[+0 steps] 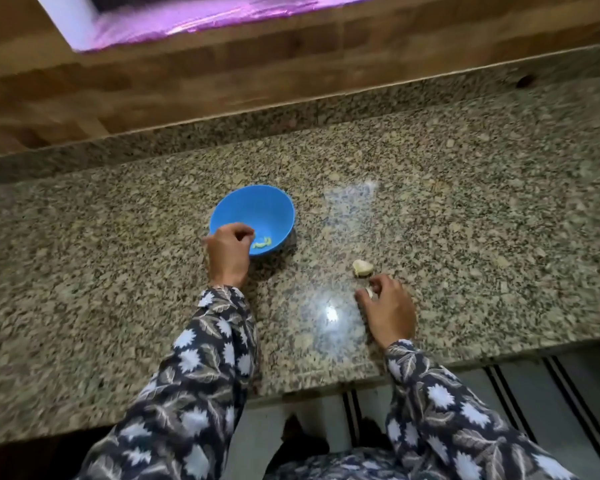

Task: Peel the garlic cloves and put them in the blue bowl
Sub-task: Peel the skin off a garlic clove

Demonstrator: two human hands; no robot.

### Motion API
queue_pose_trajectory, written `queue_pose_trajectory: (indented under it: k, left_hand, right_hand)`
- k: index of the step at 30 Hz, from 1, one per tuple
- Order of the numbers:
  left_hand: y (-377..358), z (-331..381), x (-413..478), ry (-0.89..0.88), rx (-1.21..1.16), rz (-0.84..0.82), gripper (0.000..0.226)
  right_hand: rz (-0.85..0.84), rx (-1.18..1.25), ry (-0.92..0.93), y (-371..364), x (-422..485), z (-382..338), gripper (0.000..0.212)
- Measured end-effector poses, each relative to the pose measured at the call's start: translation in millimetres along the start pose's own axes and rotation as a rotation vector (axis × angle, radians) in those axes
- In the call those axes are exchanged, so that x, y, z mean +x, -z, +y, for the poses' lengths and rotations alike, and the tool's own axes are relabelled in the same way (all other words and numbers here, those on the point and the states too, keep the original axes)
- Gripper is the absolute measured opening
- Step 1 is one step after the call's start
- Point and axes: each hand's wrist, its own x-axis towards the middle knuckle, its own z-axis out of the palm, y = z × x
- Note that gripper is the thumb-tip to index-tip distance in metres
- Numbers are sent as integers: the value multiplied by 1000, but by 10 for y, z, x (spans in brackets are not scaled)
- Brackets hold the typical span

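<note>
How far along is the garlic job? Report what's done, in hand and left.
Done: a few yellowish pieces, likely peeled cloves, lie in the blue bowl. In hand: the right hand pinches a small white garlic piece; the left hand is curled at the bowl's near rim. Left: one garlic chunk on the granite counter.

Dim, motion-blurred; glare on countertop (pixel 329 311)
</note>
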Motion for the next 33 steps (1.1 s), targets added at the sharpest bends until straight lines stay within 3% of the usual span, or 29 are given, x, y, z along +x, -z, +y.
queue_pose_trajectory:
  k: [3,7,10,12,14,16,18,21,24,27,30,33]
  left_hand:
    - [-79,-60,127,11,88,-95,16]
    - [17,-105,124,-25,79,-15,20]
    - [62,-71,-152,-71,-47,57,21]
    - [-8,-10,-440,-45,-203,-30,21]
    - [-175,43,-730,47,-314,-259,22]
    - [-345,95,-923,262,-456,-483,18]
    - [-421,156,-1039,510,-671,-618,11]
    - [-454,165,-1140,612,-792,-623,8]
    - [-451,151,-1191,653,-849,-487,7]
    - [-444,113,-1189,710,-957,-395,12]
    - [-398,7,-1125,649,-929,-372,10]
    - [-319,-190,-991,323,-450,-322,14]
  right_hand:
    - [28,-10,-10,-23,77,-62,28]
    - [100,17,-44,-2,77,-76,14]
    - [110,147,-82,54,48,-70,12]
    - [73,338,-136,64,19,-104,14]
    - [-38,672,-263,40,-26,-201,14]
    - [-161,1035,-430,-17,-94,-364,15]
    - [-190,1187,-498,-80,-145,-495,17]
    - [-182,1282,-506,-156,-189,-598,16]
    - [-200,1360,-556,-228,-213,-644,11]
    - [-249,1392,-541,-259,-211,-679,10]
    - [-320,1307,-434,-265,-227,-683,12]
    - [-201,716,-93,-256,-226,-573,18]
